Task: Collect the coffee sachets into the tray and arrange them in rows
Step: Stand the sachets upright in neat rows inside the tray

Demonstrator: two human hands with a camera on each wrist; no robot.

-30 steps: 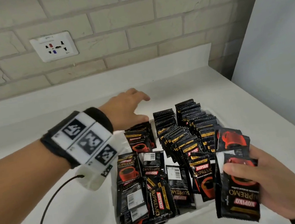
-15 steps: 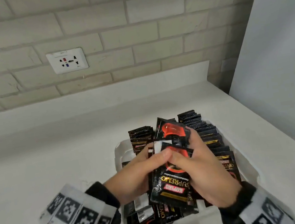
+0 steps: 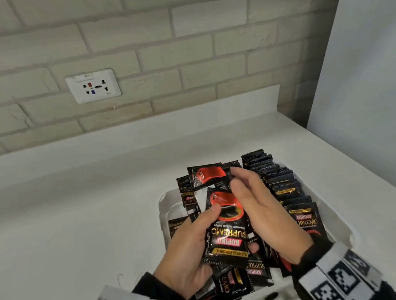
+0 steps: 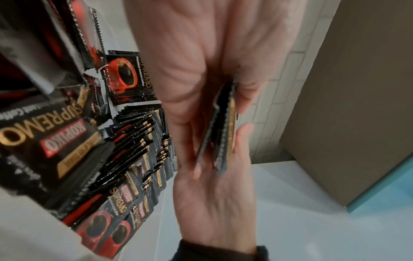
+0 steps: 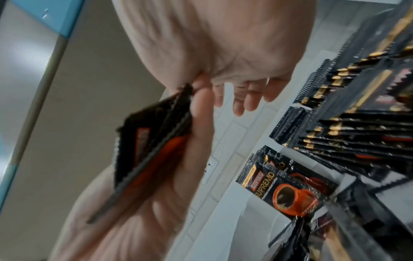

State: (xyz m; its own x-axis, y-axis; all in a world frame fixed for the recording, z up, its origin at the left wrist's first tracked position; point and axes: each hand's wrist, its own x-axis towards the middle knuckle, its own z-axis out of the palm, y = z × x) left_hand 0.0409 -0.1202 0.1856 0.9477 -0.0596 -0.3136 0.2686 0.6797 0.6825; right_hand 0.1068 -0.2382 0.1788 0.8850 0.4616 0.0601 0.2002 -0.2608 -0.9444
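Observation:
Both hands hold a small stack of black coffee sachets [image 3: 226, 234] above the white tray [image 3: 338, 228]. My left hand [image 3: 199, 236] grips the stack's lower part, its thumb on the front sachet. My right hand [image 3: 252, 198] pinches the upper edge, where a second sachet [image 3: 207, 175] sticks out. The stack shows edge-on between the palms in the left wrist view [image 4: 223, 127] and the right wrist view [image 5: 152, 150]. Rows of upright sachets [image 3: 282, 183] fill the tray's right side. Loose sachets [image 3: 232, 286] lie flat at its front.
The tray sits on a white counter [image 3: 76, 230] against a brick wall with a socket [image 3: 93, 86]. A grey panel [image 3: 372, 74] closes the right side. A lone sachet [image 5: 286, 185] leans at the tray's far left end.
My left hand came back from the tray's far side and joined my right hand on the stack, which moved from the front right to over the tray's middle.

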